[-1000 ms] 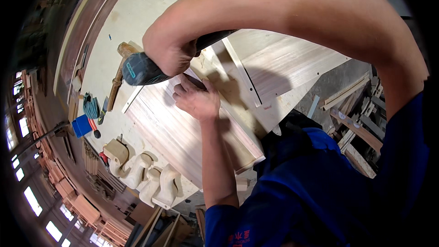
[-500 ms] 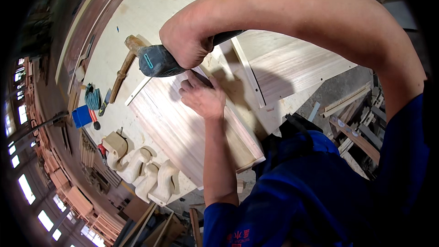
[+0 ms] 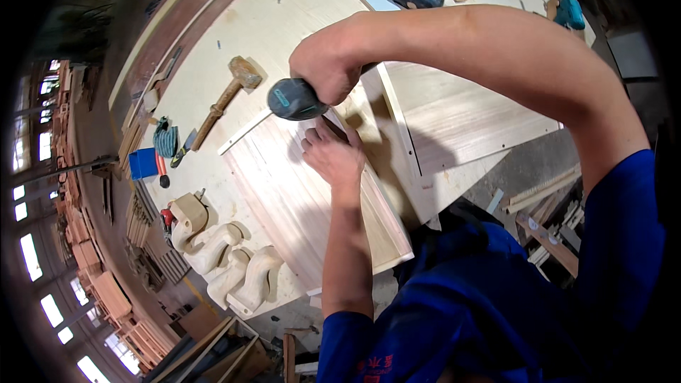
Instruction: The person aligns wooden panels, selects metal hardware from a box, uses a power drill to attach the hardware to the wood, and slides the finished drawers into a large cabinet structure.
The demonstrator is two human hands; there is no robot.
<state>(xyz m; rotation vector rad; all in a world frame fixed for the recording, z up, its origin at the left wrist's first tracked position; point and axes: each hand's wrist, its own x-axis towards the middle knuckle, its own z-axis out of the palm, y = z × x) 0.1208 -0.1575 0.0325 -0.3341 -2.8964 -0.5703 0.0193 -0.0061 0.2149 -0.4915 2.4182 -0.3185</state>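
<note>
My right hand (image 3: 339, 74) is wrapped round a chunky dark power tool (image 3: 292, 100) with a teal mark; my left hand (image 3: 335, 159) is curled just below, can't tell if it's gripping. Pale, pinkish-streaked wooden panel (image 3: 273, 174) lies underneath on the workbench (image 3: 245, 32).

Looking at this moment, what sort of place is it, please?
Most likely a woodworking shop: a mallet and curved wooden pieces lie on a large worktable, and reddish timber is stacked at the left.
</note>
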